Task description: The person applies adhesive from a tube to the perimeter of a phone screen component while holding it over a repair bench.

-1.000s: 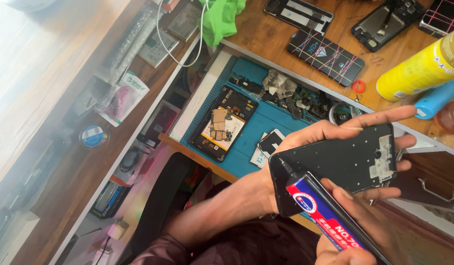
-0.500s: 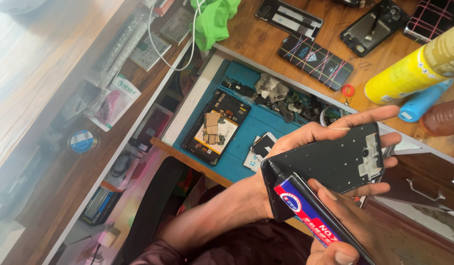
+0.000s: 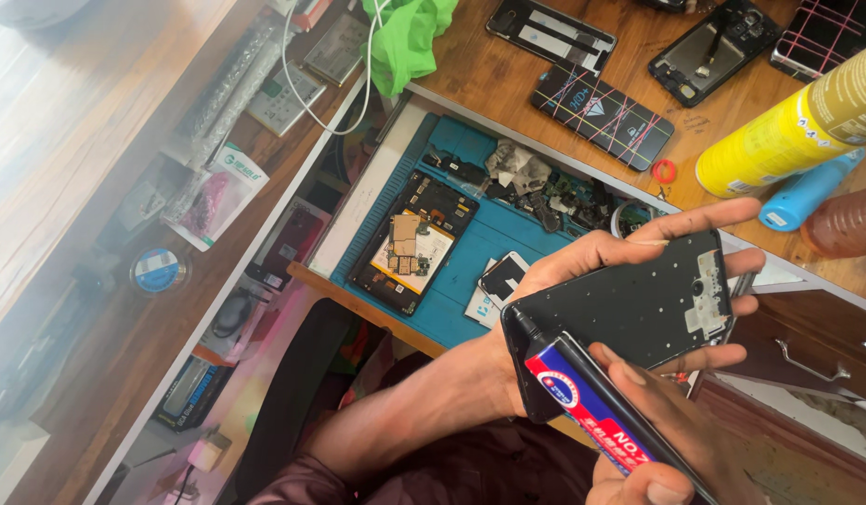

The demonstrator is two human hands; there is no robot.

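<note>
Left hand (image 3: 582, 271) cradles a flat, matte black phone frame (image 3: 629, 309), fingers wrapped around its far and near edges, held above the bench edge. Right hand (image 3: 657, 440) clasps a slim glue tube (image 3: 587, 402) with a red, white and blue label, its dark nozzle touching the frame's near corner. Beyond lie a blue ribbed work mat (image 3: 470, 271) bearing an opened phone (image 3: 409, 243), and a glossy yellow spray can (image 3: 788, 126) on wood.
</note>
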